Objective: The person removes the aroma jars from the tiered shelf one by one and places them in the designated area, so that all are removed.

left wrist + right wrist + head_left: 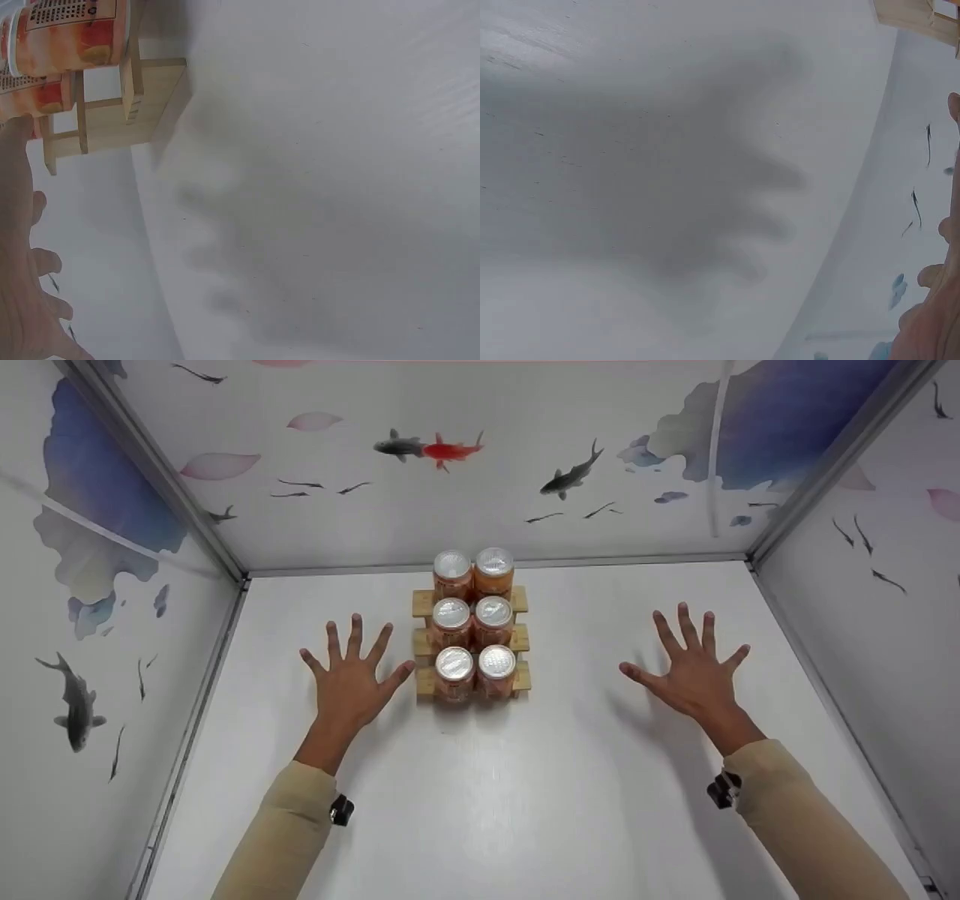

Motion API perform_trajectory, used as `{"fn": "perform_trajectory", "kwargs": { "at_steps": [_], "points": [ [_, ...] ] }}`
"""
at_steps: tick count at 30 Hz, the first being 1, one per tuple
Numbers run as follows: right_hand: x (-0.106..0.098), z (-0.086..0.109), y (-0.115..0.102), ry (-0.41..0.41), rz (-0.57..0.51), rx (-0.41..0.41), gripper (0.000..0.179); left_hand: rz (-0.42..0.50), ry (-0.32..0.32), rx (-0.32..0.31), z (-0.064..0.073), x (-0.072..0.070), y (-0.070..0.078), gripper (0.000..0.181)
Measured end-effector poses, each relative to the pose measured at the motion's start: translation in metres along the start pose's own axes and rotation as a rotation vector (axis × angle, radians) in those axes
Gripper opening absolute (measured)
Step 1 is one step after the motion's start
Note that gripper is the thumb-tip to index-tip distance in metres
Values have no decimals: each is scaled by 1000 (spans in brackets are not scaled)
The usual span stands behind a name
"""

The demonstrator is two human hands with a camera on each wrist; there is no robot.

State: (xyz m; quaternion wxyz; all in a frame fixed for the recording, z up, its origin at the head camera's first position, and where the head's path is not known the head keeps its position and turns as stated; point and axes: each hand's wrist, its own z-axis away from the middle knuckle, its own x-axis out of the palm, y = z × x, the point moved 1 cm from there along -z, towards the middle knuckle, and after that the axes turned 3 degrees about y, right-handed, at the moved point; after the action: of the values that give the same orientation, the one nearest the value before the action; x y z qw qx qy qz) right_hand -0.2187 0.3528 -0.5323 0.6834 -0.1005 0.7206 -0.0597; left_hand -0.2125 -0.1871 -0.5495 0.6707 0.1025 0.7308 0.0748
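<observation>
Several orange-labelled cans [454, 664] with silvery lids stand in two columns on a stepped wooden rack [424, 643], in the upper middle of the head view. My left hand [349, 686] hovers left of the rack with fingers spread, its thumb tip close to the front cans. To the right, well apart from the rack, my right hand [697, 671] is held over the table with fingers spread. Neither hand holds anything. The left wrist view shows the cans [67, 41] and the rack [154, 94] beside my left hand [22, 255]; part of my right hand [934, 292] edges the right wrist view.
The white table [480, 810] is bounded by a back wall [495, 510] and side walls printed with fish and petals. Metal strips run along the wall edges. Both hands cast shadows on the tabletop. A small dark device [342, 810] sits at the left cuff, another [724, 790] at the right.
</observation>
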Motion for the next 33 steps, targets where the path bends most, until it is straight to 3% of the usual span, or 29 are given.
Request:
{"fn": "perform_trajectory", "kwargs": {
  "at_steps": [18, 33],
  "points": [
    [6, -7, -14, 3, -10, -25, 114, 1, -50, 15, 3, 21, 8, 88],
    [24, -13, -54, 30, -74, -76, 108, -7, -132, 36, 9, 49, 23, 73]
  ]
}}
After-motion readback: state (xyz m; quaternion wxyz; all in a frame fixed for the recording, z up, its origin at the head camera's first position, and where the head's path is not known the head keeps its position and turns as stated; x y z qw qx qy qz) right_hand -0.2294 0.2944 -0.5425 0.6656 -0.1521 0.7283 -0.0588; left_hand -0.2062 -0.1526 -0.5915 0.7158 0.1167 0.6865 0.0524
